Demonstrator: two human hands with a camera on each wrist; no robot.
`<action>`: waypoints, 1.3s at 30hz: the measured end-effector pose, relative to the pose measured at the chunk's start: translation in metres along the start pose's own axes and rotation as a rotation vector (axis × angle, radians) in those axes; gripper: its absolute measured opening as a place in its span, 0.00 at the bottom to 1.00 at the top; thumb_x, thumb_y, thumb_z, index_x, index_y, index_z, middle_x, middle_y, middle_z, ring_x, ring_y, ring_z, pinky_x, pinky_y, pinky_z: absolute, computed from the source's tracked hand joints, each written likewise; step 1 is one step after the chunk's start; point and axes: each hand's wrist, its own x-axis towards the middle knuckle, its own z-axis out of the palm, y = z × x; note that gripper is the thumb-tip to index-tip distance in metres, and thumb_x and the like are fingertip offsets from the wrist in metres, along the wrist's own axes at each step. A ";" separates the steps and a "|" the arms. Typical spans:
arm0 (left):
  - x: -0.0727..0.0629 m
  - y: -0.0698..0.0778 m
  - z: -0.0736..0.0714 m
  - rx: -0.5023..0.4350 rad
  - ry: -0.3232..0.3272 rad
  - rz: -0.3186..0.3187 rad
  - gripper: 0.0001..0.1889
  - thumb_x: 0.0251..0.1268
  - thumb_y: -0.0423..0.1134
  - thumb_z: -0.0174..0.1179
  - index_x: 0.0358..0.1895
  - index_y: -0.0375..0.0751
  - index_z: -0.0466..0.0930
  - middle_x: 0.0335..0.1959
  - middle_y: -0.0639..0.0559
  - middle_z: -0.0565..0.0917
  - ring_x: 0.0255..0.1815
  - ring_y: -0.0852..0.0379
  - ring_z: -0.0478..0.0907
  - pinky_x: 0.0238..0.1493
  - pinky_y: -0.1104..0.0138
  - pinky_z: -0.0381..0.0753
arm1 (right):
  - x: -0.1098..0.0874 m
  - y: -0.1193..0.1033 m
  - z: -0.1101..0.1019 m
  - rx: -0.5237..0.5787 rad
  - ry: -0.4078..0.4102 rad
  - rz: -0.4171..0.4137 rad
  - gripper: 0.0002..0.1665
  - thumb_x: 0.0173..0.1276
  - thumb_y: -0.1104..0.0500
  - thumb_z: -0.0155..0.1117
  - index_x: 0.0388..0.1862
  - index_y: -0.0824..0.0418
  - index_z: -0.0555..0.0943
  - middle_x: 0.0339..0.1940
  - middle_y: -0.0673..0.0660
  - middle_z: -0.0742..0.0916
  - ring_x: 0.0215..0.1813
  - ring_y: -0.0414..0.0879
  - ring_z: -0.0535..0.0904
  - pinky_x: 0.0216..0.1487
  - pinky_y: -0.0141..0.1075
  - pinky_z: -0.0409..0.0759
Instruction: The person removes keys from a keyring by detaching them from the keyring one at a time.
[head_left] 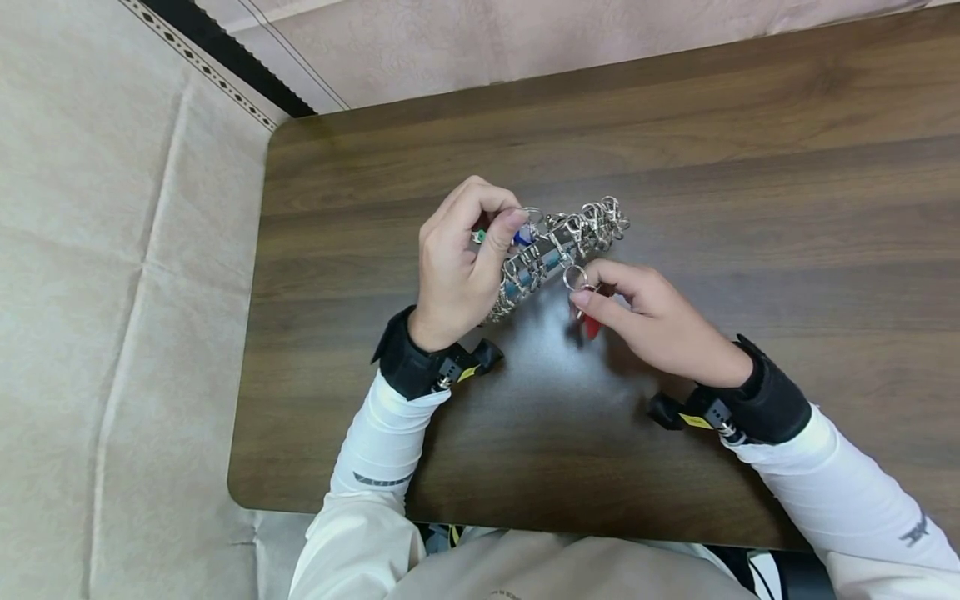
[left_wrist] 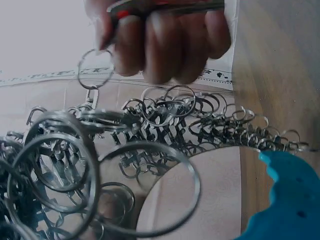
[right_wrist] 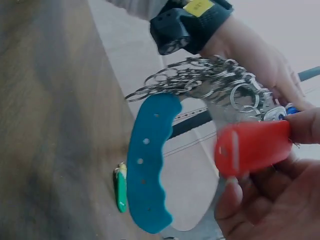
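Above the table, a teal grip with finger notches (right_wrist: 152,165) carries a dense string of metal key rings and clasps (head_left: 592,227). My left hand (head_left: 461,258) is at its upper side, thumb and fingertip pinching a key ring (head_left: 532,213). A blue piece (head_left: 522,237) shows beside that thumb. To the right, my right hand (head_left: 637,312) pinches a red key tag (right_wrist: 252,146) between thumb and fingers. The tag's metal ring (head_left: 576,277) stands up from those fingertips, close to the bundle. In the left wrist view large rings (left_wrist: 150,190) fill the foreground.
A green key tag (right_wrist: 121,187) lies past the teal grip, partly hidden by my left hand in the head view. The brown wooden table (head_left: 787,183) extends to the right. Pale padded upholstery (head_left: 90,292) borders its left side.
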 end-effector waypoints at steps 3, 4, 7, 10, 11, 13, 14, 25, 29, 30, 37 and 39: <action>0.000 -0.001 0.001 0.005 -0.005 -0.004 0.04 0.65 0.19 0.60 0.35 0.27 0.75 0.27 0.40 0.75 0.26 0.56 0.71 0.32 0.71 0.71 | -0.002 -0.004 -0.002 0.072 -0.025 0.029 0.11 0.80 0.64 0.51 0.36 0.62 0.78 0.28 0.52 0.80 0.32 0.44 0.77 0.36 0.33 0.74; 0.000 -0.001 0.001 0.005 -0.008 -0.006 0.04 0.66 0.19 0.59 0.35 0.27 0.75 0.27 0.40 0.75 0.26 0.56 0.72 0.31 0.71 0.71 | -0.003 -0.005 -0.003 0.095 -0.030 0.024 0.11 0.80 0.65 0.51 0.37 0.63 0.78 0.27 0.53 0.80 0.32 0.44 0.76 0.35 0.33 0.74; -0.001 -0.001 0.002 0.004 -0.017 -0.013 0.03 0.67 0.20 0.59 0.35 0.27 0.75 0.28 0.40 0.76 0.26 0.56 0.73 0.30 0.71 0.71 | -0.004 -0.007 -0.004 0.179 -0.035 0.004 0.10 0.80 0.68 0.49 0.42 0.68 0.78 0.27 0.53 0.79 0.31 0.44 0.75 0.34 0.34 0.74; -0.001 0.000 0.004 -0.002 -0.033 -0.025 0.03 0.69 0.22 0.58 0.35 0.27 0.75 0.28 0.40 0.76 0.25 0.56 0.75 0.29 0.72 0.76 | -0.004 -0.008 -0.005 0.266 -0.032 -0.003 0.10 0.79 0.70 0.48 0.46 0.72 0.78 0.27 0.53 0.80 0.29 0.45 0.75 0.32 0.34 0.76; -0.001 0.000 0.004 -0.002 -0.039 -0.031 0.03 0.70 0.22 0.58 0.35 0.27 0.75 0.29 0.40 0.77 0.24 0.56 0.76 0.29 0.73 0.77 | -0.005 -0.009 -0.006 0.287 -0.030 0.000 0.10 0.79 0.70 0.47 0.47 0.72 0.78 0.27 0.53 0.81 0.28 0.45 0.75 0.31 0.34 0.76; -0.001 0.001 0.005 -0.003 -0.052 -0.046 0.04 0.71 0.23 0.57 0.36 0.27 0.75 0.29 0.39 0.77 0.24 0.56 0.78 0.29 0.73 0.79 | -0.006 -0.010 -0.007 0.295 -0.014 0.020 0.10 0.79 0.70 0.48 0.47 0.70 0.78 0.27 0.55 0.81 0.27 0.45 0.74 0.27 0.35 0.74; -0.001 0.001 0.005 -0.002 -0.059 -0.053 0.04 0.71 0.24 0.57 0.36 0.27 0.75 0.29 0.39 0.78 0.24 0.56 0.78 0.29 0.73 0.79 | -0.006 -0.010 -0.007 0.296 0.001 0.034 0.10 0.79 0.69 0.48 0.46 0.69 0.79 0.27 0.54 0.81 0.26 0.45 0.74 0.26 0.35 0.73; -0.001 0.002 0.007 -0.016 -0.142 -0.079 0.05 0.74 0.28 0.57 0.37 0.28 0.76 0.30 0.40 0.81 0.25 0.58 0.82 0.27 0.73 0.78 | -0.005 -0.012 -0.009 0.534 0.120 0.094 0.20 0.83 0.62 0.47 0.30 0.70 0.77 0.18 0.52 0.67 0.21 0.48 0.58 0.23 0.40 0.54; -0.001 0.003 0.007 -0.025 -0.147 -0.084 0.06 0.74 0.28 0.57 0.37 0.28 0.76 0.30 0.41 0.82 0.25 0.58 0.84 0.26 0.72 0.79 | -0.004 -0.010 -0.010 0.691 0.090 0.135 0.22 0.82 0.63 0.45 0.24 0.65 0.73 0.17 0.54 0.62 0.19 0.49 0.51 0.24 0.41 0.47; -0.001 0.003 0.007 -0.028 -0.145 -0.087 0.06 0.74 0.28 0.57 0.37 0.28 0.76 0.31 0.40 0.82 0.25 0.58 0.84 0.26 0.72 0.80 | -0.003 -0.010 -0.010 0.698 0.079 0.145 0.23 0.82 0.63 0.45 0.22 0.64 0.71 0.17 0.54 0.61 0.19 0.49 0.51 0.24 0.41 0.47; -0.002 0.004 0.007 -0.023 -0.159 -0.085 0.05 0.73 0.28 0.58 0.37 0.28 0.77 0.30 0.41 0.82 0.25 0.58 0.84 0.26 0.73 0.79 | -0.003 -0.009 -0.011 0.672 0.056 0.144 0.22 0.82 0.64 0.46 0.22 0.64 0.71 0.16 0.54 0.61 0.19 0.49 0.51 0.23 0.40 0.47; -0.002 0.004 0.007 -0.036 -0.176 -0.091 0.04 0.73 0.27 0.58 0.38 0.28 0.77 0.30 0.41 0.82 0.26 0.58 0.85 0.26 0.73 0.80 | -0.003 -0.009 -0.010 0.688 0.088 0.131 0.22 0.81 0.65 0.46 0.22 0.65 0.72 0.16 0.54 0.61 0.18 0.49 0.50 0.22 0.40 0.46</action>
